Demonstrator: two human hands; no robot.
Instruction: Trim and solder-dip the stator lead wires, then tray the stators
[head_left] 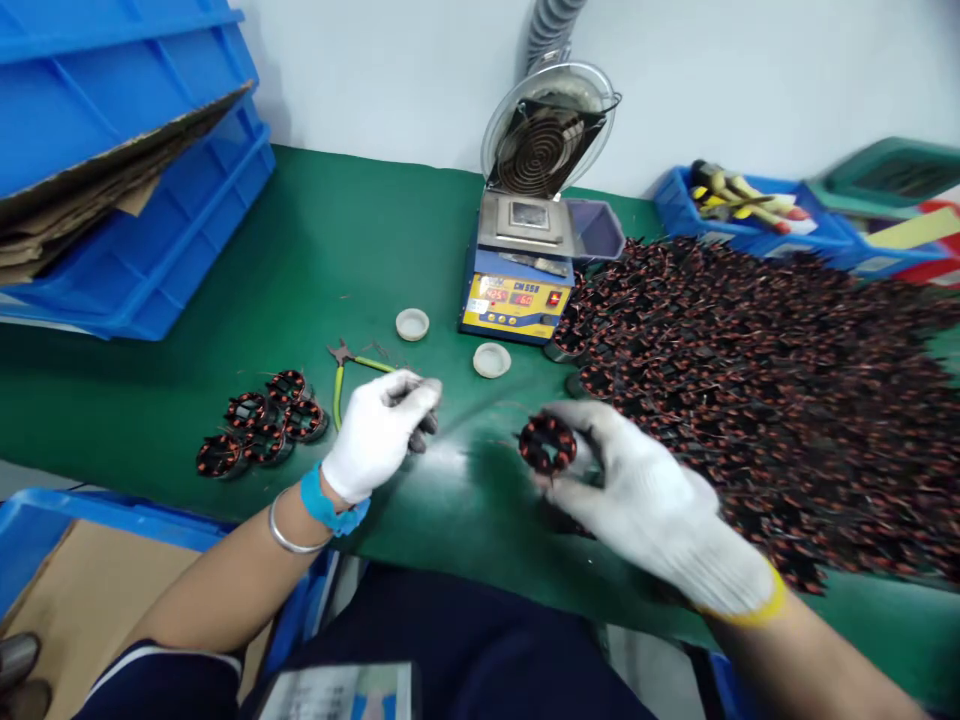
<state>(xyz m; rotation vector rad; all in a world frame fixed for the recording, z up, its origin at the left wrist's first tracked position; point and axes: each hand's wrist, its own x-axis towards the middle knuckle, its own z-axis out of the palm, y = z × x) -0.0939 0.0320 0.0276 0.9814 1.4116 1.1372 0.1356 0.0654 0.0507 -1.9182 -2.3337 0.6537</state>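
My right hand (634,490), in a white knitted glove with a yellow cuff, grips a motor stator (547,443) by its rim. The stator is a black ring with copper windings, its open face turned up and a thin wire end sticking out. To its left, my gloved left hand (384,425) is closed, thumb against curled fingers; whatever is between them, if anything, is hidden. Right behind that hand lie diagonal cutters (339,390) with green handles. Several stators (264,425) are grouped on the green table (337,250) farther left.
A solder pot (517,290) with a lit display stands at the back, under a fume hood (551,130). Two small white dishes (491,360) sit before it. Massed stators (787,420) cover the right side. Blue crates (172,230) are stacked left; a tool bin (739,225) stands back right.
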